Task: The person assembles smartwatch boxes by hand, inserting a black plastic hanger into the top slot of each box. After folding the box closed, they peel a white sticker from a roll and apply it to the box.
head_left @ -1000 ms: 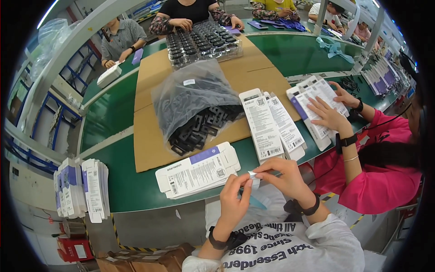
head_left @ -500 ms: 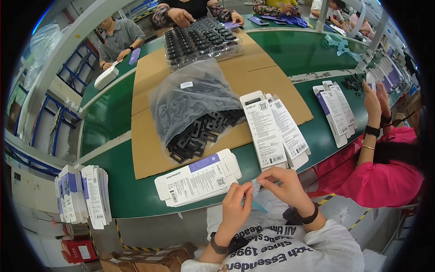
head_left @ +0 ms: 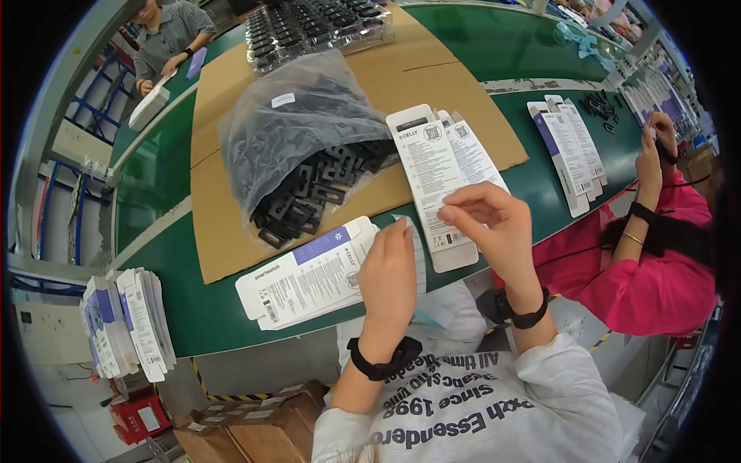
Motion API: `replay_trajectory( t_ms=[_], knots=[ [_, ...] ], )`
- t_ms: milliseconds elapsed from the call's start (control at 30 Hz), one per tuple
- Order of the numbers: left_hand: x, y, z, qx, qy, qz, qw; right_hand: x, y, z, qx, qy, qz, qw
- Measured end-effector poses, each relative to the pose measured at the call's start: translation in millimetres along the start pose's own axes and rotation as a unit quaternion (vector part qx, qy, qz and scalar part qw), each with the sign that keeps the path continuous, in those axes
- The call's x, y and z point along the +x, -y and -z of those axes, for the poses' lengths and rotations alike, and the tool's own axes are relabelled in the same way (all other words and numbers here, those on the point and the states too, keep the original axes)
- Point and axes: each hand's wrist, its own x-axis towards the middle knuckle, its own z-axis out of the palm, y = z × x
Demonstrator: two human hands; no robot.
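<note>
Near the centre of the frame, your left hand point(head_left: 388, 282) pinches a pale strip point(head_left: 420, 258). To its right, your right hand point(head_left: 500, 230) is raised before the upright white cartons point(head_left: 426, 174), thumb close to fingers; whether it grips anything is unclear. Left of centre, a grey bag point(head_left: 289, 116) spills black parts point(head_left: 297, 202) above a white-and-purple carton stack point(head_left: 305, 276).

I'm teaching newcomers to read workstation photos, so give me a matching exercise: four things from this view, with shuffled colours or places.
Column one:
1. Plastic bag
2. Cardboard sheet
3. Right hand
4. Table

Column two:
A. Green
B. Overlapping a white carton in the picture
C. Brown, under the bag
D. Greyish, see-through, with black parts at its mouth

Pairs: 1-D, 2-C, 3-B, 4-A
</note>
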Motion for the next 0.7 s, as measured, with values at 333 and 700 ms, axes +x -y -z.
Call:
replay_trajectory(
  t_ms=[333,700],
  knots=[
    [13.5,34.1,109.6,0.080,0.211,-0.102,0.969,-42.9,-26.6,10.8,0.084,0.037,-0.063,0.994],
    [29.6,0.6,54.9,0.041,0.123,-0.036,0.991,-38.0,-23.6,14.8,0.064,-0.080,-0.050,0.993]
  ],
)
